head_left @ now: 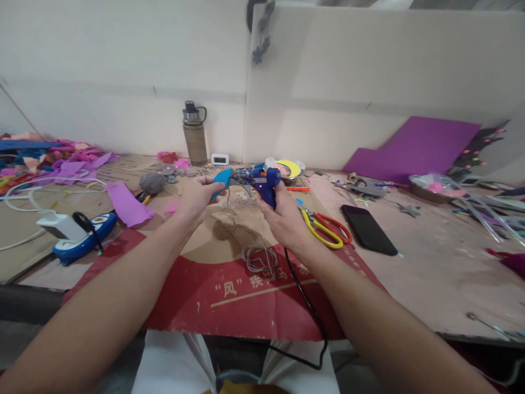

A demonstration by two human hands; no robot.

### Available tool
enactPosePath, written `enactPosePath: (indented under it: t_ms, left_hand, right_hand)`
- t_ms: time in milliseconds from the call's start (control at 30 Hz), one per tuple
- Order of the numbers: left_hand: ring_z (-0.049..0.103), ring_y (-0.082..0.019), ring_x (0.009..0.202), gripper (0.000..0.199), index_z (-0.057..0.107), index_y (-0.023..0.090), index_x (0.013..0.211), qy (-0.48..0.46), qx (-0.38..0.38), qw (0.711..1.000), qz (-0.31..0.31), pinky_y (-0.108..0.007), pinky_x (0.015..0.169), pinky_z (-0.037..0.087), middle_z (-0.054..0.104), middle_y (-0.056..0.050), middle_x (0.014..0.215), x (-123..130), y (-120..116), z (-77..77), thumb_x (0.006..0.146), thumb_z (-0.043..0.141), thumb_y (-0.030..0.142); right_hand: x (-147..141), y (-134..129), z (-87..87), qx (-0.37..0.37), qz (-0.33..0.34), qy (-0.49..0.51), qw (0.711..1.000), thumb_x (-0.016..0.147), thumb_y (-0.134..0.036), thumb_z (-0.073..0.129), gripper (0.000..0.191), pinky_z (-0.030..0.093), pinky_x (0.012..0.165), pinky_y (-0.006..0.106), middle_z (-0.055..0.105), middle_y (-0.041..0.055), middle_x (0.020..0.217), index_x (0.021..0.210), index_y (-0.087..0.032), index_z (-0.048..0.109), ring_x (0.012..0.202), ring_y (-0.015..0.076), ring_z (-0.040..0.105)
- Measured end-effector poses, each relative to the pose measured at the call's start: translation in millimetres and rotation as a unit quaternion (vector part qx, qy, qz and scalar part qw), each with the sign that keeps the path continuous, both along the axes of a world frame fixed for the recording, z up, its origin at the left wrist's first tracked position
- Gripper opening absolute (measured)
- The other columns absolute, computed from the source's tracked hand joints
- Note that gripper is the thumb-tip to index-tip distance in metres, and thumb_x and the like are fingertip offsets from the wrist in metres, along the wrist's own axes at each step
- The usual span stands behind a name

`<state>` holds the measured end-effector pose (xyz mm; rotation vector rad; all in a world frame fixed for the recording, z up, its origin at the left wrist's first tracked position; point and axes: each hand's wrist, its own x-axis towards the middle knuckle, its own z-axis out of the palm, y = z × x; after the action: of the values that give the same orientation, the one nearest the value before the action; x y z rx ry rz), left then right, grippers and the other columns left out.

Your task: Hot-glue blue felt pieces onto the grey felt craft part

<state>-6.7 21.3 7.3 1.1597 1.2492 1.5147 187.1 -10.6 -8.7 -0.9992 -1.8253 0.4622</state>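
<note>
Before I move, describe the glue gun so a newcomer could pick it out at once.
Start at the red sheet lying along the near edge of the table. Farther back, the right hand holds the glue gun. Its dark blue body and small red light set it apart from the paler blue piece in the left hand.

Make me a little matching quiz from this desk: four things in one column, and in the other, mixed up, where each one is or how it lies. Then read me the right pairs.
Things:
1. Glue gun
2. Smartphone
3. Water bottle
4. Blue piece

Places or states:
A. Lying flat, dark screen up
B. In the left hand
C. In the right hand
D. Standing near the wall

Right pairs: 1-C, 2-A, 3-D, 4-B
</note>
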Motion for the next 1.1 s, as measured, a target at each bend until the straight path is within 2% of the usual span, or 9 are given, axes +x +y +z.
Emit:
enactPosePath:
  t_ms: [167,333,533,733,867,1100]
  left_hand:
    - [0.057,-0.010,0.055,0.013,0.062,0.015,0.063,0.008,0.001,1.000,-0.001,-0.020,0.049,0.037,0.063,-0.002,0.060,-0.1,-0.8,-0.3,0.059,0.074,0.019]
    - [0.056,-0.009,0.054,0.015,0.063,0.015,0.065,0.013,-0.002,1.000,0.001,-0.019,0.048,0.037,0.064,-0.002,0.061,0.8,-2.8,1.1,0.057,0.075,0.021]
    - [0.057,-0.009,0.055,0.016,0.063,0.015,0.065,0.026,0.000,1.000,0.005,-0.019,0.048,0.038,0.064,-0.001,0.060,0.9,-2.3,0.4,0.057,0.075,0.022]
    - [0.058,-0.009,0.055,0.017,0.063,0.015,0.066,0.032,0.002,0.999,0.000,-0.019,0.049,0.039,0.065,-0.001,0.061,-0.1,-1.6,-1.3,0.057,0.076,0.022]
    - [0.057,-0.009,0.054,0.015,0.062,0.016,0.066,0.031,0.004,1.000,0.002,-0.019,0.048,0.038,0.064,-0.001,0.060,-0.2,-1.0,-1.8,0.058,0.075,0.021]
    - [0.056,-0.009,0.053,0.015,0.063,0.016,0.066,0.036,0.000,0.999,0.003,-0.020,0.049,0.038,0.064,-0.001,0.060,0.9,-1.8,-0.8,0.058,0.074,0.020]
  right_hand:
    - [0.5,1.0,-0.7,0.000,-0.011,0.003,1.000,0.090,-0.029,0.050,0.051,0.041,0.106,0.050,0.057,0.0136,0.132,0.140,-0.021,0.041,0.119,0.0283,0.055]
    - [0.6,2.8,-1.7,0.006,-0.006,0.011,1.000,0.089,-0.027,0.049,0.054,0.042,0.105,0.047,0.056,0.0129,0.136,0.142,-0.021,0.040,0.119,0.0273,0.056]
    - [1.3,2.2,-0.6,-0.009,-0.011,0.014,1.000,0.088,-0.027,0.050,0.055,0.045,0.099,0.048,0.057,0.0130,0.133,0.142,-0.022,0.038,0.120,0.0296,0.055]
    - [1.5,0.8,0.4,-0.016,-0.027,0.016,0.999,0.088,-0.027,0.050,0.046,0.048,0.092,0.048,0.063,0.0131,0.119,0.133,-0.021,0.044,0.105,0.0287,0.061]
    - [1.6,-0.7,1.0,-0.032,-0.032,0.027,0.999,0.087,-0.027,0.050,0.039,0.049,0.088,0.049,0.064,0.0120,0.115,0.126,-0.022,0.047,0.104,0.0293,0.061]
    - [1.7,-1.8,2.4,-0.047,-0.030,0.037,0.998,0.087,-0.026,0.050,0.038,0.051,0.083,0.048,0.063,0.0122,0.115,0.125,-0.022,0.046,0.105,0.0289,0.060]
